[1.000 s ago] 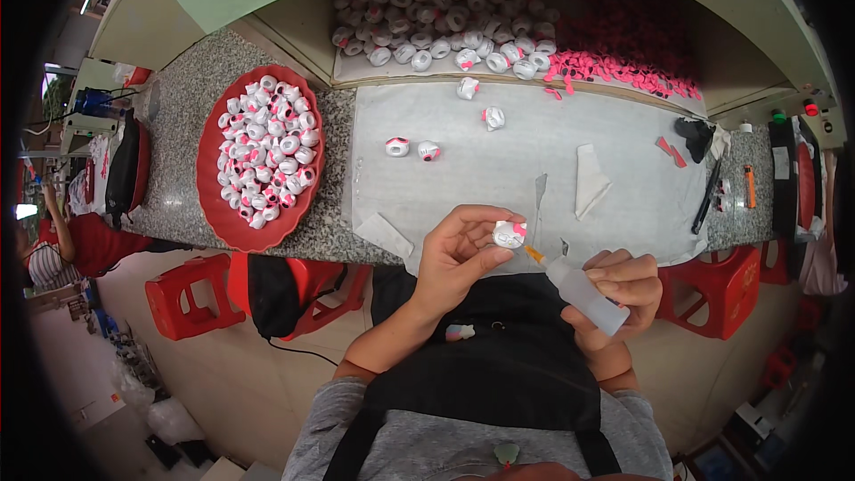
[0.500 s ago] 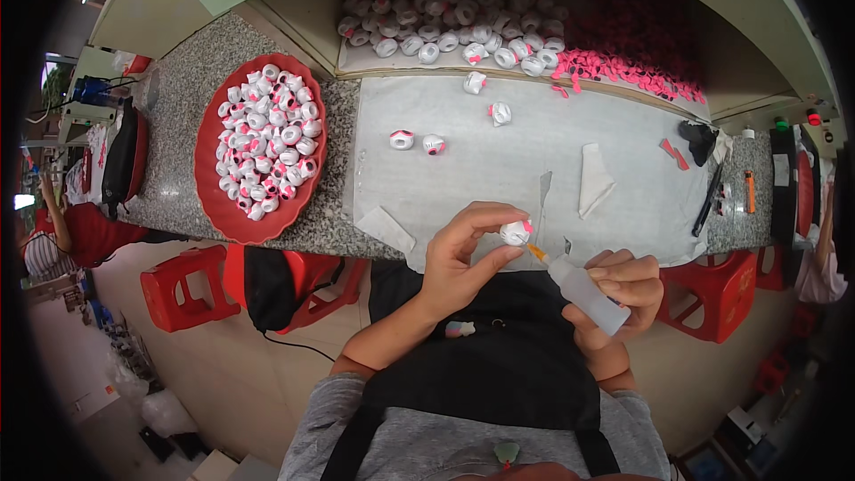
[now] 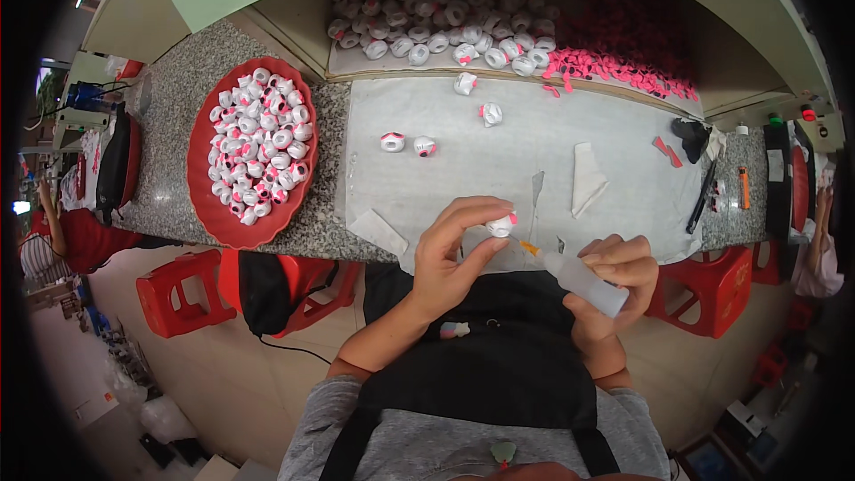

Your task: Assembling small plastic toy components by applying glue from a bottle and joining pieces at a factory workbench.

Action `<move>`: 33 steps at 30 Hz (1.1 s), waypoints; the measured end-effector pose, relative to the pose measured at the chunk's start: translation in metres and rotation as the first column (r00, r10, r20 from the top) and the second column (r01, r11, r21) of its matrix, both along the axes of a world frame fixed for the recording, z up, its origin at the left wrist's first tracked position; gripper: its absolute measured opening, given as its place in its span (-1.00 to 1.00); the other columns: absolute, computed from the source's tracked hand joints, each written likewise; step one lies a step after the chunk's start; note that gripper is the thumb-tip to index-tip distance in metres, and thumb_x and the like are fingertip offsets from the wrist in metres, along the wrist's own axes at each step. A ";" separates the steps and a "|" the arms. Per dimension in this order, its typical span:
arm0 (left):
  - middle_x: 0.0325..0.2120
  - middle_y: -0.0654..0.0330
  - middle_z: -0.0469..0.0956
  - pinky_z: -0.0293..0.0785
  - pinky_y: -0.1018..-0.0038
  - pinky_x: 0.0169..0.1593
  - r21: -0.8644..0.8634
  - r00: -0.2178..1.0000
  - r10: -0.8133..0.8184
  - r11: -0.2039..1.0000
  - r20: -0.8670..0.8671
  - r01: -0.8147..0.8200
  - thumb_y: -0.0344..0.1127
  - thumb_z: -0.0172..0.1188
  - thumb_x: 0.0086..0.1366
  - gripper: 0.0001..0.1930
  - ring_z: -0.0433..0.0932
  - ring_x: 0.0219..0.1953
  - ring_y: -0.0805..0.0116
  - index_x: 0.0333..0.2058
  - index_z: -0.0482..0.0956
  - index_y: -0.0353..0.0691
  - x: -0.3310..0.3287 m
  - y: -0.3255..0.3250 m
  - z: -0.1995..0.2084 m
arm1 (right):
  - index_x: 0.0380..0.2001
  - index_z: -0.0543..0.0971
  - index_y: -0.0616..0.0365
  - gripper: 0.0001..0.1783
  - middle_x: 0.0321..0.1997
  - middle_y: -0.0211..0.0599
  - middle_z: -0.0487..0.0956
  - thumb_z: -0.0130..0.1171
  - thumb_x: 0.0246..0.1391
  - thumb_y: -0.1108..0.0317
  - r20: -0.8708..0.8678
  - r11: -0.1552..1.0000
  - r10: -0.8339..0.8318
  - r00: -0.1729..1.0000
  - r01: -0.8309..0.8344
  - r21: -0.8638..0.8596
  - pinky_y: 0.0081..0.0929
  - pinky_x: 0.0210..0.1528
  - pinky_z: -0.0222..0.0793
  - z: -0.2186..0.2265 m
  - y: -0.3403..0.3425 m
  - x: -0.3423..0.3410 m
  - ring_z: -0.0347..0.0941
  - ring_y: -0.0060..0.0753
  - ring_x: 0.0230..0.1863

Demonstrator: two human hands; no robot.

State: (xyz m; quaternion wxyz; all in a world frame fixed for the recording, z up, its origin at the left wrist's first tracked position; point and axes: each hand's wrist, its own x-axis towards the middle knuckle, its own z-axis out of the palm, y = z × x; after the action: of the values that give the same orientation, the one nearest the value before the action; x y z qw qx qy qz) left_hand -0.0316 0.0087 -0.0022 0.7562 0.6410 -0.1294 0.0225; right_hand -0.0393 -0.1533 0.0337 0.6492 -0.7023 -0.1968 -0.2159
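Note:
Between the thumb and fingers of my left hand (image 3: 452, 254) is a small white rounded piece with a pink part (image 3: 501, 224). My right hand (image 3: 616, 283) grips a translucent squeeze bottle (image 3: 583, 282), tilted so that its orange needle tip (image 3: 529, 248) points at the piece. A small gap separates tip and piece. Several like pieces lie on the white work sheet (image 3: 463, 169) beyond my hands, among them one at the left (image 3: 392, 142) and one farther back (image 3: 491, 114).
A red scalloped tray (image 3: 198, 147) full of white-and-pink pieces stands at left. Behind the sheet, a shelf holds piled white pieces (image 3: 419, 54) and small pink parts (image 3: 614, 73). A folded white cloth (image 3: 586, 180) and a black pen-like tool (image 3: 702, 199) lie at right. Red stools (image 3: 183, 292) flank me.
My left hand has moved slightly left with the white piece. The bottle's tip, close against the piece before, is now apart from it. The whole view has shifted a little.

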 end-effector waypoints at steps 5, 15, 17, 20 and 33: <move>-0.24 0.06 0.33 0.23 0.51 -0.12 -0.074 0.981 0.194 0.978 -0.021 -0.195 -0.64 0.04 -0.07 -0.70 0.32 -0.18 0.34 -0.28 0.35 -0.38 0.007 0.014 0.005 | -0.48 0.23 0.18 -0.68 -0.48 -0.27 0.29 0.13 -0.35 0.53 -0.234 0.994 0.005 0.972 0.021 0.110 -0.61 -0.50 0.24 -0.008 -0.014 0.036 0.27 -0.48 -0.50; -0.25 0.08 0.34 0.24 0.53 -0.13 -0.138 0.968 0.225 0.961 -0.112 -0.240 -0.63 0.04 -0.06 -0.69 0.33 -0.18 0.37 -0.25 0.33 -0.37 0.006 0.020 0.003 | -0.46 0.33 0.24 -0.79 -0.48 -0.22 0.38 0.08 -0.27 0.52 0.007 0.665 -0.278 0.961 0.197 -0.720 -0.53 -0.47 0.28 -0.043 -0.015 0.142 0.37 -0.25 -0.48; -0.26 0.08 0.34 0.24 0.53 -0.13 -0.140 0.966 0.230 0.959 -0.120 -0.246 -0.63 0.04 -0.06 -0.69 0.33 -0.18 0.37 -0.25 0.33 -0.37 0.007 0.021 0.003 | -0.49 0.38 0.22 -0.81 -0.46 -0.17 0.40 0.11 -0.30 0.51 0.065 0.541 -0.283 0.957 0.215 -0.813 -0.45 -0.44 0.28 -0.049 -0.014 0.147 0.35 -0.15 -0.47; -0.26 0.08 0.34 0.25 0.53 -0.13 -0.168 0.969 0.228 0.956 -0.097 -0.242 -0.63 0.04 -0.06 -0.69 0.34 -0.19 0.38 -0.25 0.33 -0.37 0.009 0.026 0.000 | -0.51 0.40 0.21 -0.83 -0.48 -0.15 0.40 0.10 -0.30 0.52 0.090 0.593 -0.244 0.965 0.222 -0.774 -0.48 -0.46 0.27 -0.044 -0.010 0.142 0.35 -0.15 -0.47; -0.25 0.05 0.35 0.27 0.56 -0.15 -0.284 0.979 0.067 0.951 -0.194 -0.121 -0.62 0.04 -0.04 -0.67 0.35 -0.20 0.39 -0.22 0.29 -0.37 0.007 0.012 -0.002 | -0.41 0.39 0.30 -0.78 -0.51 -0.31 0.38 0.08 -0.25 0.55 -0.658 0.898 0.389 0.645 -0.107 0.426 -0.56 -0.42 0.28 -0.021 0.017 0.054 0.33 -0.47 -0.48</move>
State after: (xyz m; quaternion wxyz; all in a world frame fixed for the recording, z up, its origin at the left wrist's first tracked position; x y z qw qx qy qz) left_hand -0.0250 0.0207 -0.0042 0.8499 0.5261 -0.0240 0.0188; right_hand 0.0148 -0.1365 0.0126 0.8102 -0.5679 0.0234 0.1430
